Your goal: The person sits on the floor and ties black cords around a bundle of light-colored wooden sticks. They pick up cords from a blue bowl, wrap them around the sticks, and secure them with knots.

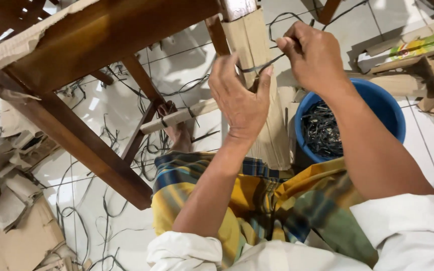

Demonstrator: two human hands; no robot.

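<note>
Item: thin dark strap [263, 65], a narrow flat band running taut between the two hands across the face of a cardboard-wrapped furniture leg [254, 85], upper centre of the head view. Right hand [313, 56]: fingers closed in a pinch on the strap's far end, a loose tail looping above the knuckles. Left hand [240, 98]: open-palmed against the wrapped leg, thumb and forefinger curled around the wrap where the strap crosses; whether those fingers actually grip the strap cannot be told. Handling, by judgement: the strap looks light, limp along its length yet stiff enough to hold a kink, smooth and likely slippery, so it is best pinched close to the wrap and kept under tension; thin edges may bite into skin when pulled hard. The cardboard wrap appears soft, creasing readily, and will shift unless pressed flat by the palm. Associated stock: blue bucket [377, 108] just to the right of the leg, holding a tangle of similar dark straps. Surroundings: dark wooden frame [76, 125] of an upturned piece of furniture at left, a paper-wrapped rail [179, 116] tied with a strap, cardboard scraps [11, 221] lower left, stray strap offcuts over the white tiled floor [187, 55], wooden pieces [428, 65] at right.
</note>
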